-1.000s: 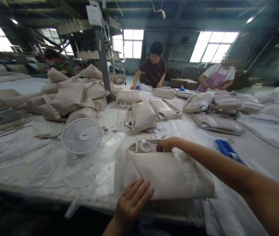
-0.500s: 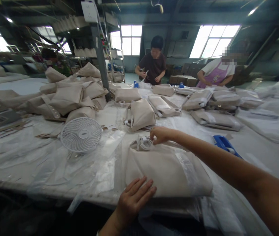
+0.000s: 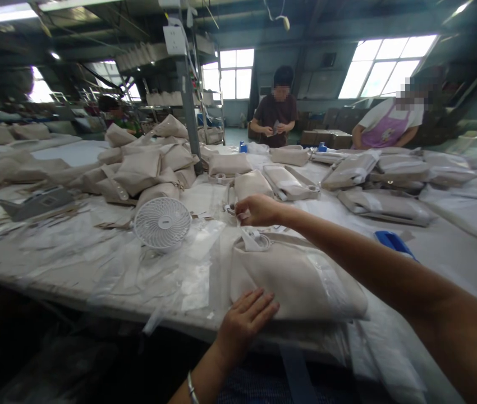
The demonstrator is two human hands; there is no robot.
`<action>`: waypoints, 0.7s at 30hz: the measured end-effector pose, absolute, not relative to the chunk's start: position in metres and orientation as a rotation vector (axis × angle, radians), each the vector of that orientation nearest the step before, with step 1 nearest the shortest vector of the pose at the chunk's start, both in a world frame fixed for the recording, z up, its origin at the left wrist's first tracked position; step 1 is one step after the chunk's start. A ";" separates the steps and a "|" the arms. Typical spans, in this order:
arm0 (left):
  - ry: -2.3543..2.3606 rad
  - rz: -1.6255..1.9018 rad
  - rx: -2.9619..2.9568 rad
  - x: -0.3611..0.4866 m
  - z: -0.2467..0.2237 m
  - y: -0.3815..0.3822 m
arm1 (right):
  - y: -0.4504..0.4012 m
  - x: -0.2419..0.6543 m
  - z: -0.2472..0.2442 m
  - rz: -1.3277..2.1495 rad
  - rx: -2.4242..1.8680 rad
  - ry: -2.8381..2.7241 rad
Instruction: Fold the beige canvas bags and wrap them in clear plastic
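A beige bag lies flat at the table's front edge, a clear plastic band wrapped round its right part. My left hand rests on its lower left side, fingers stretched out over the surface. At the bag's top left corner sits a rolled strap. Just above that roll, my right hand pinches a thin white strip, which runs down to the strap. The strip's exact kind is hard to make out.
A white fan stands left of the bag among loose plastic sleeves. More beige bags are heaped behind it. A blue tape dispenser lies to the right. Two people work across the table, near a grey post.
My right hand has moved left and up from the rolled strap, drawing the white strip out. My left hand stays on the bag. The view has shifted, so things appear farther right.
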State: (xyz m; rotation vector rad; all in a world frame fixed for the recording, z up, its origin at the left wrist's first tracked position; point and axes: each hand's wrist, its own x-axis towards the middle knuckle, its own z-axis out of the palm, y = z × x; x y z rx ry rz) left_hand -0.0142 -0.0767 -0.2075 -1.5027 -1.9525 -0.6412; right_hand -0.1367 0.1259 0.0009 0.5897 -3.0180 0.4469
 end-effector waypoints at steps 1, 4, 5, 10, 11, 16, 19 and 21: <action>-1.982 -0.647 -1.535 -0.015 -0.208 -0.078 | 0.124 -0.125 -0.002 0.546 0.623 -2.997; -2.038 -0.728 -1.629 -0.018 -0.207 -0.081 | 0.120 -0.084 -0.021 0.862 0.687 -2.870; -2.032 -0.775 -1.631 -0.018 -0.207 -0.082 | 0.118 -0.069 -0.030 0.934 0.683 -2.820; -1.971 -0.814 -1.354 -0.008 -0.217 -0.081 | 0.110 -0.003 -0.081 0.941 0.608 -2.562; -1.985 -0.805 -1.289 -0.005 -0.219 -0.081 | 0.110 0.007 -0.089 0.916 0.598 -2.502; -2.037 -0.904 -1.236 0.001 -0.223 -0.083 | 0.121 0.034 -0.116 0.836 0.695 -2.275; -2.138 -1.013 -1.184 -0.001 -0.224 -0.086 | 0.125 0.039 -0.126 0.683 0.925 -2.283; -2.250 -1.076 -1.080 -0.002 -0.223 -0.087 | 0.125 0.043 -0.130 0.610 0.974 -2.297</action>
